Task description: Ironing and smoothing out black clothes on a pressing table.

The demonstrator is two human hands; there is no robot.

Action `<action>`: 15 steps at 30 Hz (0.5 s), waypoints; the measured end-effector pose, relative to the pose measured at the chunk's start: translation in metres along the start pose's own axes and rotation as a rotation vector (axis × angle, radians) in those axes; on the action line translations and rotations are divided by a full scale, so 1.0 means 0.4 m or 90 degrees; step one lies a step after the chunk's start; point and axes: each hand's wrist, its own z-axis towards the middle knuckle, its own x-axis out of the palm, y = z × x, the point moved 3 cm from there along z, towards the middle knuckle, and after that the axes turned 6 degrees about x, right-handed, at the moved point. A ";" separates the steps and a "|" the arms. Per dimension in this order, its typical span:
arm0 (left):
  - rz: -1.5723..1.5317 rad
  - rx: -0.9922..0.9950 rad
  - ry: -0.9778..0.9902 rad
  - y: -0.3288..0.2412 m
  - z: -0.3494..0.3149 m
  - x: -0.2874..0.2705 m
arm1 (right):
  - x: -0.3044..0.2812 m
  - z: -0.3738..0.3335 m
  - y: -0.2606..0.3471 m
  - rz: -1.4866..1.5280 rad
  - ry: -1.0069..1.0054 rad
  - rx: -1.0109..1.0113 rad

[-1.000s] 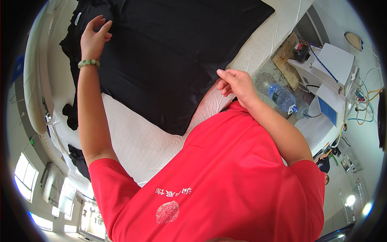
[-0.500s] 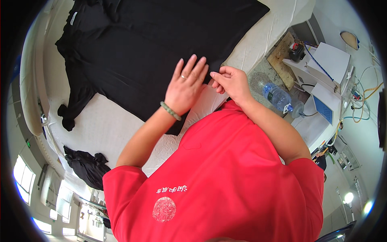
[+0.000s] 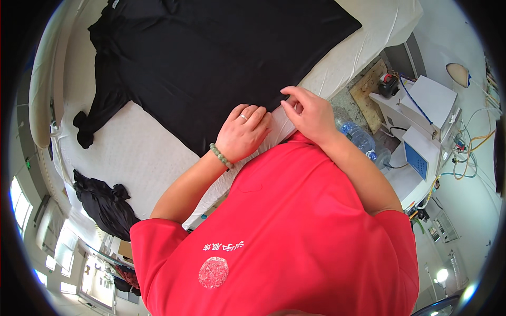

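Observation:
A black garment (image 3: 211,63) lies spread on a white-covered table, with one sleeve (image 3: 108,100) stretched out on the left. My left hand (image 3: 242,131), wearing a ring and a green bead bracelet, is curled over the garment's near edge. Its fingers are bent together and their tips are partly hidden. Close by on the right, my right hand (image 3: 313,116) is at the same edge with thumb and forefinger apart. Its forefinger tip reaches the black cloth, and its other fingers are folded in.
The white table cover (image 3: 153,152) shows around the garment. Another black cloth (image 3: 105,205) lies bunched at the left. Right of the table are a clear plastic bottle (image 3: 358,139), a white equipment cabinet (image 3: 429,100) and coloured cables (image 3: 474,145).
My left hand went from lying flat on the garment to curled at its near edge. The thumb and forefinger of my right hand have parted. The garment's near corner no longer shows below my left wrist.

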 end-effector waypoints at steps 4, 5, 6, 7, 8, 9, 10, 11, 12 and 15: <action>-0.039 -0.011 0.045 0.009 -0.022 0.000 | 0.016 0.010 0.003 -0.148 0.042 -0.066; -0.058 -0.018 0.066 0.012 -0.026 0.001 | 0.016 0.011 0.001 -0.146 0.040 -0.077; -0.053 -0.022 0.065 0.014 -0.030 -0.003 | 0.017 0.011 -0.002 -0.144 0.050 -0.076; -0.053 -0.020 0.059 0.015 -0.033 -0.008 | 0.016 0.010 -0.003 -0.143 0.060 -0.074; -0.051 -0.019 0.051 0.016 -0.035 -0.015 | 0.014 0.010 -0.004 -0.144 0.069 -0.076; -0.050 -0.023 0.045 0.020 -0.036 -0.023 | 0.009 0.010 -0.001 -0.149 0.071 -0.088; -0.039 -0.026 0.028 0.023 -0.037 -0.035 | 0.003 0.013 0.001 -0.139 0.076 -0.083; -0.027 -0.054 -0.009 0.029 -0.038 -0.051 | -0.004 0.018 0.006 -0.130 0.081 -0.080; -0.013 -0.083 -0.048 0.037 -0.040 -0.068 | -0.010 0.027 0.014 -0.112 0.086 -0.089; 0.063 -0.189 -0.126 0.074 -0.049 -0.114 | -0.028 0.076 0.052 -0.135 0.057 -0.184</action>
